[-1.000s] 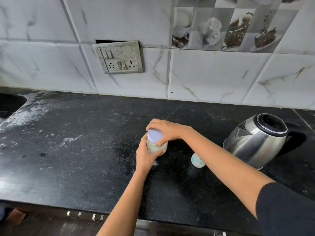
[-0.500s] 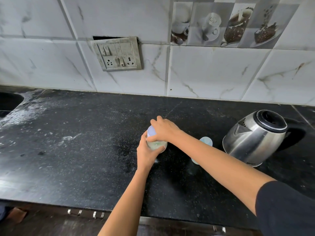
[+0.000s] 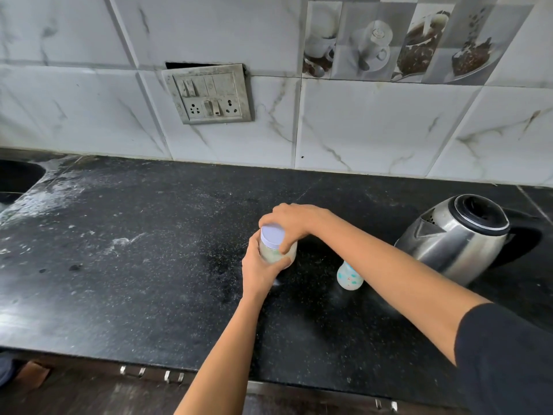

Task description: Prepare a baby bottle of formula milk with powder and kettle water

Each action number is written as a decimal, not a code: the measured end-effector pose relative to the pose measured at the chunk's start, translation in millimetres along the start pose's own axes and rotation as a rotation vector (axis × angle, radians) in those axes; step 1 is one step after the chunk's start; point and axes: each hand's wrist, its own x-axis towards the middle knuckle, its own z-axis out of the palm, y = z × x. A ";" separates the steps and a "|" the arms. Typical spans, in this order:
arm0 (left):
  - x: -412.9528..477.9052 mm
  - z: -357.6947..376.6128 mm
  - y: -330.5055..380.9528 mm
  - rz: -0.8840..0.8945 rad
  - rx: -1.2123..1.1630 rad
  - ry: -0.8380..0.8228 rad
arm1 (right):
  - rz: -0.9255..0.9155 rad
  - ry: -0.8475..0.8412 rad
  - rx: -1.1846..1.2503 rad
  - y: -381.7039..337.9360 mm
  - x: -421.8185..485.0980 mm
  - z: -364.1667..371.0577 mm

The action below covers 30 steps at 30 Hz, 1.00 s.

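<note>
Head view, looking down on a black speckled worktop against a white marble-tiled wall.

At the far left edge, part of one dark sink shows, with pale streaks on the worktop beside it. On the wall above, one grey switch plate hangs slightly crooked.

At the centre, one small clear jar of pale powder stands on or just above the worktop. I cannot tell which. The left hand comes up from below and its grip wraps round the jar's body. The right hand reaches across from the right, and its grip curls over one pale lilac lid, with fingers on the rim. The lid sits on the jar.

Just right of the jar, apart from it, one small baby bottle with a pastel print stands upright. The right forearm hides its top. Further right, well apart, one steel kettle stands with its spout towards the bottle and its black handle away. A black sleeve fills the lower right corner.

The step looks like turning the lid, most likely to open the powder. To do it well, the left grip should hold the jar level and steady against the worktop. The right should turn the lid evenly by its rim, then lift it straight up so no powder spills. The right forearm passes close over the bottle and could knock it.

Count: two hands, one jar, one lid, one bottle, one kettle.
</note>
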 end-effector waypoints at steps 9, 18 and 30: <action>-0.7 3.9 -2.8 -0.021 -0.036 0.030 | 0.216 0.261 0.074 -19.8 0.4 21.6; -1.5 7.5 2.0 -0.020 -0.006 0.028 | 0.466 0.335 0.215 -33.1 -0.8 34.6; 0.0 16.5 6.5 0.026 0.165 0.044 | 0.464 0.760 0.548 16.7 -81.9 38.9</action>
